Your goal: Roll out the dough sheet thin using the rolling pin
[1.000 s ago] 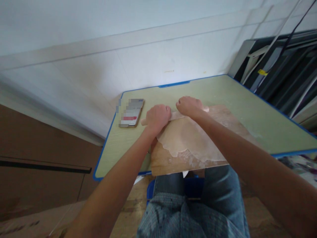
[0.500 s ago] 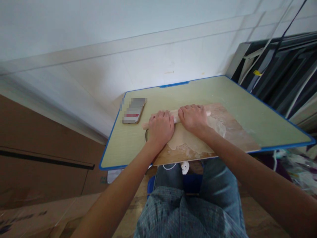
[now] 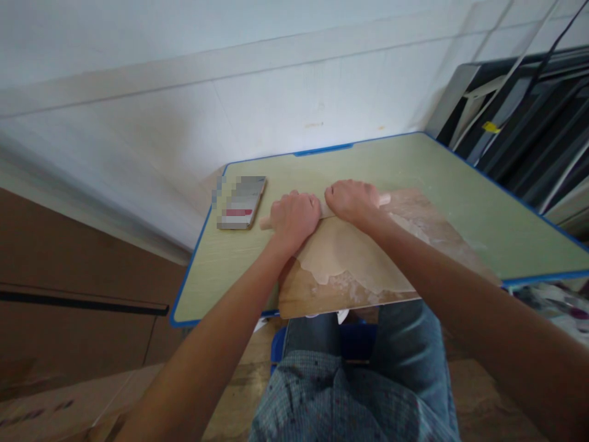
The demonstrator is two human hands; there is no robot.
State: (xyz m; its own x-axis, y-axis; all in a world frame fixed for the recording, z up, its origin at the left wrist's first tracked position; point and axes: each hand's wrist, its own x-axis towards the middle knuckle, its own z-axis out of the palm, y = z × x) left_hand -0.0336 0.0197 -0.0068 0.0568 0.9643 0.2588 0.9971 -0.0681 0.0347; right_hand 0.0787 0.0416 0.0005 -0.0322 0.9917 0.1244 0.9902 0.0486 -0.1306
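Observation:
A pale wooden rolling pin lies across the far part of a flat sheet of dough. My left hand is wrapped round the pin's left part, and my right hand grips it farther right. Both ends of the pin stick out past my hands. Beneath the dough is a wooden board, with flour or dough scraps along its near edge. The dough has a ragged near edge, and my right forearm covers part of it.
The board rests on a light green table with a blue rim. A phone, partly blurred, lies at the left. Behind the table is a white wall. Dark folded items lean at the right, and a brown carton stands at the left.
My hands have pushed the rolling pin away from me towards the far edge of the board, and more of the dough's near side shows. The view has shifted slightly.

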